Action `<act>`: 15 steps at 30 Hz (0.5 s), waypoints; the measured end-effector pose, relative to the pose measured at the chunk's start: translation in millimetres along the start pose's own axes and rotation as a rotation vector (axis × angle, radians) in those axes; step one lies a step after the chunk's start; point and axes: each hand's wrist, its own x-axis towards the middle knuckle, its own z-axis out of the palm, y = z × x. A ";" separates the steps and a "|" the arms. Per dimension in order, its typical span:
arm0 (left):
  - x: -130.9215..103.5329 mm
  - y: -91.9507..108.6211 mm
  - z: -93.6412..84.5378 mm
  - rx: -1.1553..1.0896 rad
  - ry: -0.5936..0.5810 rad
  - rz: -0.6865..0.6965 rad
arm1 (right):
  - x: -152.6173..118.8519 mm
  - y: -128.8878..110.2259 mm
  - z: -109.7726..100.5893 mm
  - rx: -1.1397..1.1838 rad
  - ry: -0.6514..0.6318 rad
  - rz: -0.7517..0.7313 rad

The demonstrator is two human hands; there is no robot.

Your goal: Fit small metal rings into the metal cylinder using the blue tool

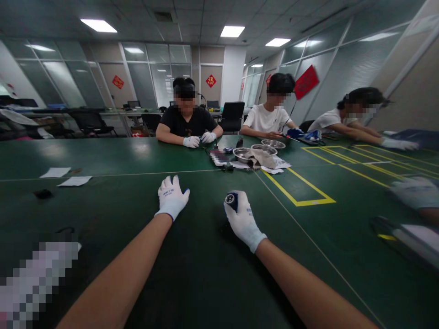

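Observation:
My left hand (171,196), in a white glove with blue edging, rests palm down on the green table (192,256). Its fingers are stretched out, thumb apart, and nothing is in it. To the right, my right hand (243,217), gloved alike, is wrapped round a black flashlight-like cylinder (231,200). The cylinder's round, silver-rimmed end faces me; the rest is hidden by the fingers and palm. A gap of bare table lies between my two hands.
Across the table sit several people, some gloved. Metal bowls (242,154), a beige cloth (260,159) and papers stand ahead. Yellow tape (315,202) marks the right side. White papers (74,181) and a small black item (43,194) lie left. A blurred gloved hand (416,192) shows at right.

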 end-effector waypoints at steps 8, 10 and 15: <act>55.1 -3.6 20.8 0.048 -0.157 0.114 | 68.0 29.9 44.1 -0.235 -0.239 -0.207; 52.0 -4.9 24.8 0.035 -0.173 0.156 | 92.3 35.7 63.6 -0.319 -0.312 -0.218; 18.7 -1.7 22.9 -0.030 -0.181 0.239 | 147.9 36.0 120.2 -0.458 -0.424 -0.221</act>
